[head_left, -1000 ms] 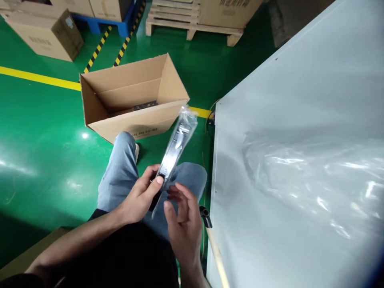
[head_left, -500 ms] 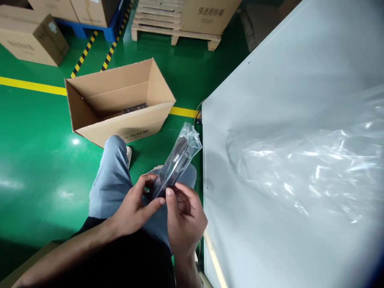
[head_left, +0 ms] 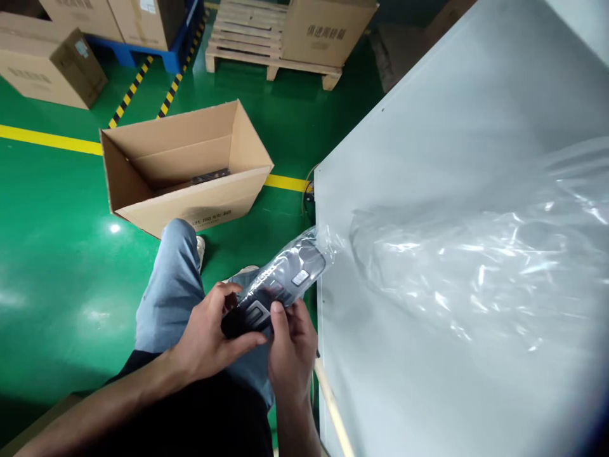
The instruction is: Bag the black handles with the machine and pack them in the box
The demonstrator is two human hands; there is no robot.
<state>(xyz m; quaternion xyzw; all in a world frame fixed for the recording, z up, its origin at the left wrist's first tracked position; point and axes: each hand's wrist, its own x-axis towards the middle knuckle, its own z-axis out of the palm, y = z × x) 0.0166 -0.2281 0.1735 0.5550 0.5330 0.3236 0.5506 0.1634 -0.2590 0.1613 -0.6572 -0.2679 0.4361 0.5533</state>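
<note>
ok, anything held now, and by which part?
Yes, a bagged dark part: left hand around its near end, right hand pinching its right edge near that end.

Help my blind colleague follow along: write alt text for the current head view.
A left hand and right hand hold a dark object in clear wrapping. Ahead, an open cardboard box stands on green floor; plastic sheeting lies on a grey surface, right.

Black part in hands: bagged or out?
Bagged at the far end: clear plastic bag covers the black part and extends beyond. Near end: cannot tell.
</note>
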